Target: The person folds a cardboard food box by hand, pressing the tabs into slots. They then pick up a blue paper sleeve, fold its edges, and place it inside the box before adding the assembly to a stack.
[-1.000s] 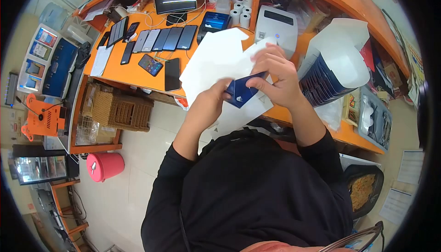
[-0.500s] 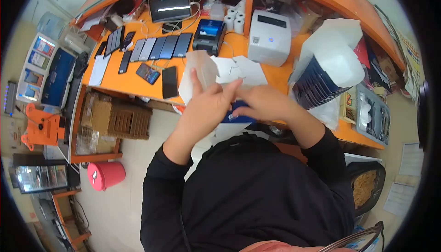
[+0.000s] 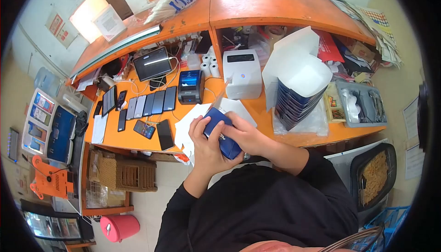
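Between both hands, in front of my body, is a dark blue folded carton piece (image 3: 228, 146). My left hand (image 3: 206, 146) wraps round its left side, with fingers lying over the blue face. On the other side my right hand (image 3: 250, 137) grips the upper right edge. A pale flap sticks up from the carton's far end. White cut sheets (image 3: 241, 110) lie on the orange desk just beyond. To the right rises a stack of nested blue cartons (image 3: 301, 102) with white insides.
A white label printer (image 3: 241, 79) and a small black printer (image 3: 190, 88) stand at the back. Several phones (image 3: 157, 101) lie in a row at the left. A grey tray (image 3: 362, 103) is at the right, a pink bin (image 3: 120, 227) on the floor.
The view has shifted, showing more of the shelf top. The blue piece, mostly hidden below my hands before, is now raised in view, and both hands have closed round it.
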`<act>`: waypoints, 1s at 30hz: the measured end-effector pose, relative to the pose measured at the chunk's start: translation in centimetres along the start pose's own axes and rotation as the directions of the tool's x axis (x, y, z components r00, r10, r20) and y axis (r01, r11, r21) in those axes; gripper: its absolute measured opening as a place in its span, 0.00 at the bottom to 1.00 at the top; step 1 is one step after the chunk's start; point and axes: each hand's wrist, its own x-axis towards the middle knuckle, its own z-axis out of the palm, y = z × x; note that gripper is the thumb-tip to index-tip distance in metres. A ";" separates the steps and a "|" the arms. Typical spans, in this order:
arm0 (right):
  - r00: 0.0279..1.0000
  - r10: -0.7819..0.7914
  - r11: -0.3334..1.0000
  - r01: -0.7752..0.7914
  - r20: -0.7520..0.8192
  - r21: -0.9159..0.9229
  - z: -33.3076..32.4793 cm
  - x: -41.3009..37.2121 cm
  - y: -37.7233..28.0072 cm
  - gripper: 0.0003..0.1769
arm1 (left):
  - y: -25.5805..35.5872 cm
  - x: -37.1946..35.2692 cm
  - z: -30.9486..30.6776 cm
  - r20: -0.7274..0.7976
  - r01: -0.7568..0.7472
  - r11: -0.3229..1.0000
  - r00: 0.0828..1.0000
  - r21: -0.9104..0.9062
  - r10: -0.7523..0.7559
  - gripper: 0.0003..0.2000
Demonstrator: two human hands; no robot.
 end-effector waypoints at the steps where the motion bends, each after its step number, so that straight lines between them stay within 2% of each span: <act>1: 0.999 -0.039 0.997 0.041 0.032 -0.071 -0.2 -0.4 -0.6 0.23 | 0.0 0.3 0.1 -0.031 -0.043 0.999 0.999 -0.020 0.042 0.53; 3: 0.990 -0.105 0.971 0.123 0.097 -0.206 -0.8 -1.6 -1.8 0.23 | 0.1 0.7 0.2 -0.092 -0.130 0.990 0.988 -0.060 0.125 0.53; 4: 0.990 -0.087 0.959 0.114 0.114 -0.258 -1.1 -2.3 -3.4 0.21 | 0.5 1.1 0.6 -0.179 -0.172 0.984 0.971 -0.057 0.159 0.57; 6: 0.968 -0.235 0.910 0.250 0.086 -0.329 -1.8 -3.7 -6.1 0.22 | -0.3 0.1 3.9 -0.353 -0.185 0.953 0.931 -0.238 0.093 0.61; 7: 0.948 -0.307 0.875 0.314 0.078 -0.368 -2.3 -4.5 -7.5 0.22 | -0.3 0.5 4.3 -0.336 -0.169 0.951 0.939 -0.258 0.076 0.61; 9: 0.942 -0.334 0.875 0.305 -0.013 -0.376 -3.9 -6.3 -10.9 0.23 | -0.5 1.6 4.3 -0.255 -0.099 0.956 0.967 -0.276 0.026 0.60; 11: 0.930 -0.317 0.941 0.284 -0.184 -0.184 -4.3 -8.2 -14.3 0.24 | -0.2 3.5 5.4 -0.211 -0.046 0.957 0.977 -0.285 -0.016 0.60; 13: 0.866 -0.456 0.867 0.380 -0.206 -0.323 -6.5 -8.8 -16.2 0.20 | 0.5 5.6 6.7 -0.166 -0.004 0.967 0.985 -0.256 -0.039 0.62; 14: 0.861 -0.456 0.847 0.342 -0.226 -0.407 -7.4 -9.2 -18.0 0.21 | 1.0 6.5 7.6 -0.111 0.002 0.971 0.993 -0.238 -0.030 0.62; 16: 0.854 -0.471 0.750 0.258 -0.219 -0.609 -9.7 -8.5 -20.1 0.22 | 2.3 8.1 9.8 0.036 -0.023 0.978 0.999 -0.208 0.031 0.53; 18: 0.861 -0.482 0.566 0.166 -0.161 -0.807 -12.6 -6.4 -21.4 0.22 | 3.4 8.9 12.9 0.181 -0.114 0.958 0.969 -0.263 0.165 0.42; 20: 0.926 -0.350 0.449 0.031 -0.144 -0.893 -15.1 -3.6 -21.2 0.23 | 4.5 9.2 15.6 0.154 -0.181 0.935 0.960 -0.306 0.236 0.28; 21: 0.950 -0.294 0.449 0.041 -0.104 -0.893 -16.8 -2.1 -20.6 0.23 | 4.7 9.2 16.8 0.136 -0.216 0.921 0.953 -0.325 0.271 0.21; 22: 0.970 -0.235 0.451 0.052 -0.062 -0.891 -18.1 -1.0 -19.6 0.23 | 4.6 9.1 18.0 0.138 -0.221 0.916 0.950 -0.336 0.280 0.18; 23: 0.963 -0.250 0.361 -0.001 -0.098 -0.932 -18.5 -0.4 -18.6 0.24 | 4.3 9.0 19.2 0.142 -0.227 0.910 0.947 -0.346 0.290 0.15; 24: 0.970 -0.198 0.384 -0.055 -0.140 -0.922 -18.7 0.2 -17.5 0.24 | 4.1 8.9 20.0 0.146 -0.230 0.906 0.944 -0.355 0.297 0.13; 27: 0.985 -0.173 -0.019 -0.005 -0.001 -1.000 -20.2 1.7 -13.3 0.22 | 4.2 8.6 20.9 0.120 -0.192 0.884 0.957 -0.426 0.266 0.10; 29: 0.972 -0.087 0.076 -0.210 -0.216 -0.975 -19.8 1.9 -11.2 0.20 | 3.9 8.4 21.5 0.083 -0.167 0.878 0.970 -0.449 0.228 0.10; 30: 0.970 -0.064 -0.089 -0.239 -0.234 -0.967 -19.3 1.6 -10.8 0.18 | 3.9 8.4 21.6 0.065 -0.154 0.874 0.976 -0.460 0.207 0.11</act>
